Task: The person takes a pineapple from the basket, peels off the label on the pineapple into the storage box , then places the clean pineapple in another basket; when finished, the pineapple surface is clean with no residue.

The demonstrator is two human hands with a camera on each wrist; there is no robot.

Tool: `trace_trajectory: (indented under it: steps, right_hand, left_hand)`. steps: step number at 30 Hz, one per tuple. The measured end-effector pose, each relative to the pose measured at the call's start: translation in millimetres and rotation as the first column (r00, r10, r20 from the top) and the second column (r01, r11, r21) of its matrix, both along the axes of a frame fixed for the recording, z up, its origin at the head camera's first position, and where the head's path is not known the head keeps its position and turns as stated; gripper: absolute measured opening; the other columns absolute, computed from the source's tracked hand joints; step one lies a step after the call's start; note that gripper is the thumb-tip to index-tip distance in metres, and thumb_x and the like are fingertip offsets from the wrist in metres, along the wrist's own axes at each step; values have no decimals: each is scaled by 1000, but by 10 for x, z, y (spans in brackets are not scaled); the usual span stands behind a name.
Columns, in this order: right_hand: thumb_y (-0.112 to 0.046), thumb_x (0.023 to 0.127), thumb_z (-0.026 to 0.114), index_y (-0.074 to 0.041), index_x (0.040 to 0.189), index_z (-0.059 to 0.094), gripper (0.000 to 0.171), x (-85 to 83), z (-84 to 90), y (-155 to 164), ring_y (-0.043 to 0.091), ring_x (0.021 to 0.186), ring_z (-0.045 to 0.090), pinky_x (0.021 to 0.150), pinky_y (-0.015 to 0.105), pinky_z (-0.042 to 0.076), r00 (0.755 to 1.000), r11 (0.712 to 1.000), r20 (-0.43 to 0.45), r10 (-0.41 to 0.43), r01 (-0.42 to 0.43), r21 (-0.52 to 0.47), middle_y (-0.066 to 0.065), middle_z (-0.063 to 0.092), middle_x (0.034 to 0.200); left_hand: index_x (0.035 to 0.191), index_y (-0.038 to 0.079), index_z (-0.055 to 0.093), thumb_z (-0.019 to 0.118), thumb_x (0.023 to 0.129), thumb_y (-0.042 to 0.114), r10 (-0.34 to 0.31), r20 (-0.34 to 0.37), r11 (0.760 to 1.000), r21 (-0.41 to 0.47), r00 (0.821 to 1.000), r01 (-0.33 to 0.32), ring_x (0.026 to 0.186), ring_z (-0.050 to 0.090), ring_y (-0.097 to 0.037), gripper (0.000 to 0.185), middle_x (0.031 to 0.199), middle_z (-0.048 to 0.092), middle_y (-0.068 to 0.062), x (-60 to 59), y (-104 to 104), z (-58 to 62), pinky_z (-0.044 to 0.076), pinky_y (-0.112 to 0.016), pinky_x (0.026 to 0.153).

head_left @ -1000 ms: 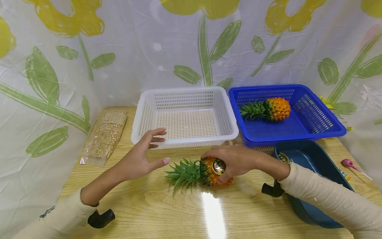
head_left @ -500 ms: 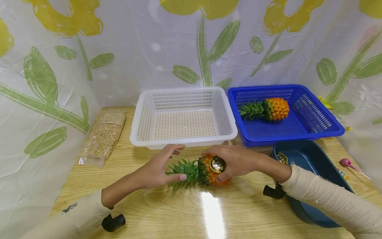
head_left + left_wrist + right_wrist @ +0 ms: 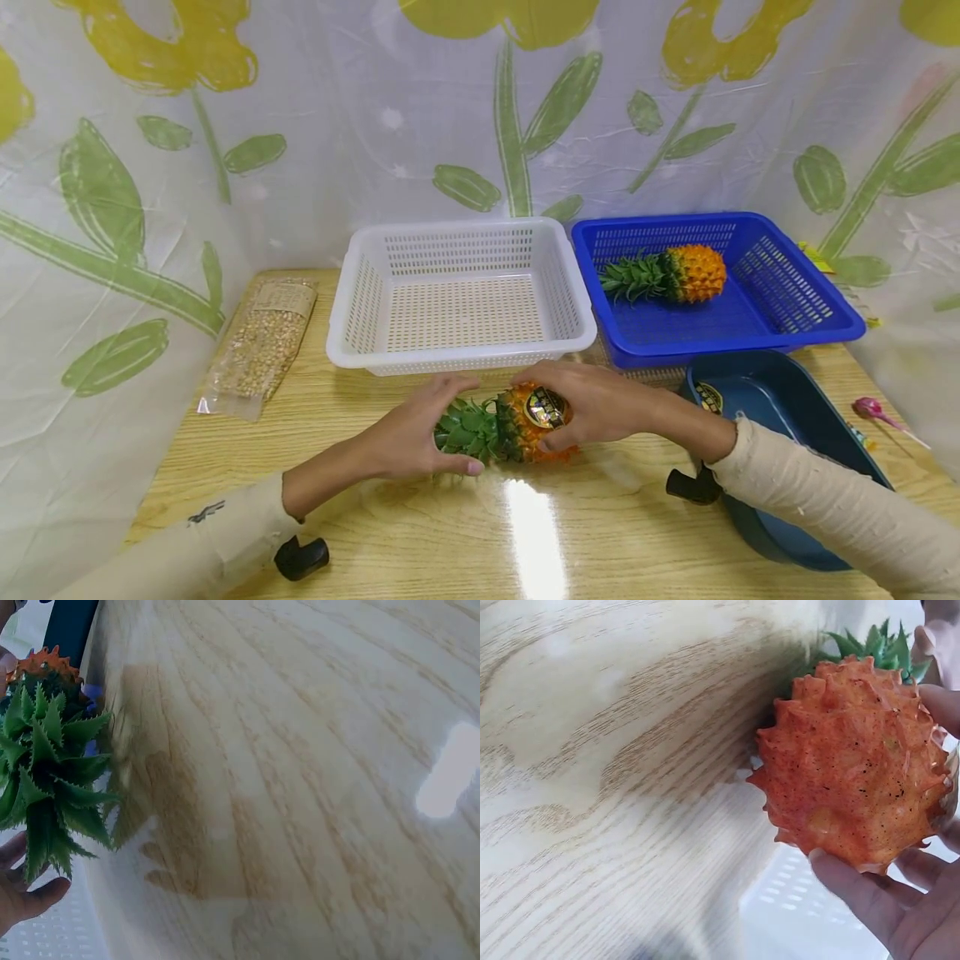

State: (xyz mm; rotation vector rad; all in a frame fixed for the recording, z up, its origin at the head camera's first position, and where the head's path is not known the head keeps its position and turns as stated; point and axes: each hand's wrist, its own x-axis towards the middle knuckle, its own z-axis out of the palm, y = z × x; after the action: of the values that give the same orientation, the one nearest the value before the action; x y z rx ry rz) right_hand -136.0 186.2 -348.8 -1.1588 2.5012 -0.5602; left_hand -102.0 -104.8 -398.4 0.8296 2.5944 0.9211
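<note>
On the table in front lies a pineapple (image 3: 534, 421) on its side, green crown to the left and orange body to the right, with a round black-and-gold sticker. My right hand (image 3: 600, 404) grips the body from the right. Its fingers (image 3: 866, 900) curve around the spiky orange skin in the right wrist view. My left hand (image 3: 408, 433) cups loosely around the crown, thumb and fingers spread apart. The left wrist view has the left thumb (image 3: 41, 896) at the leaf tips (image 3: 49, 851); whether it presses on them I cannot tell.
A white basket (image 3: 341, 333) stands behind the pineapple. To its right, a blue basket (image 3: 750, 321) holds another pineapple (image 3: 693, 273). A dark teal basin (image 3: 780, 533) sits under my right forearm. A bag of grains (image 3: 262, 342) lies left, a lollipop (image 3: 870, 407) far right.
My left hand has moved right and slightly down, from beside the pineapple to around its crown, thumb-finger gap about the same. My right hand keeps its grip, and the pineapple has shifted slightly.
</note>
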Motion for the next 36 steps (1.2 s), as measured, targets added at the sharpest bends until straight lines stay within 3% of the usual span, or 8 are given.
trace_trajectory:
  steps: [5,15,20,25,27,36]
  right_hand:
    - [-51,83,79,-20,151,44,82,-3,-17,19,25,133,51,104,53,46,1000,1000,17,-15,15,-12,0,49,150]
    - [-66,82,71,-24,149,44,84,-13,-21,61,19,132,50,104,46,46,995,997,80,-53,58,-58,-4,51,146]
    - [-59,92,64,-19,146,50,68,-33,-17,86,22,132,52,102,43,49,996,993,76,-50,58,-106,1,53,145]
    - [-48,96,65,-15,141,55,57,-37,4,125,22,122,57,82,29,57,978,978,189,-85,118,-171,4,57,138]
    - [-46,95,66,-15,139,57,54,-41,7,137,23,120,57,80,28,58,970,971,221,-98,142,-191,4,58,135]
    - [-44,94,69,-17,126,66,42,-60,-22,158,16,99,58,74,30,58,977,969,174,-122,155,-191,-1,64,119]
  left_hand:
    - [156,22,34,83,74,58,13,-2,1000,1,1000,-13,138,42,-40,102,153,38,-10,3,15,-37,43,-67,102]
    - [149,20,44,82,81,47,30,19,999,27,999,-30,131,49,-34,82,147,45,-7,-6,17,-66,48,-60,98]
    - [149,20,45,81,83,45,27,36,999,27,999,-28,133,49,-35,78,148,45,-8,-12,17,-74,46,-61,99]
    - [148,20,45,80,84,44,24,38,999,30,999,-25,135,47,-36,78,149,44,-8,-8,9,-75,44,-63,102]
    - [148,20,45,80,84,45,23,36,999,31,999,-24,136,47,-36,78,150,44,-8,-6,7,-71,44,-63,103]
    - [148,20,45,81,83,43,28,39,999,40,999,-30,134,48,-35,78,148,45,-7,-4,7,-78,45,-61,102]
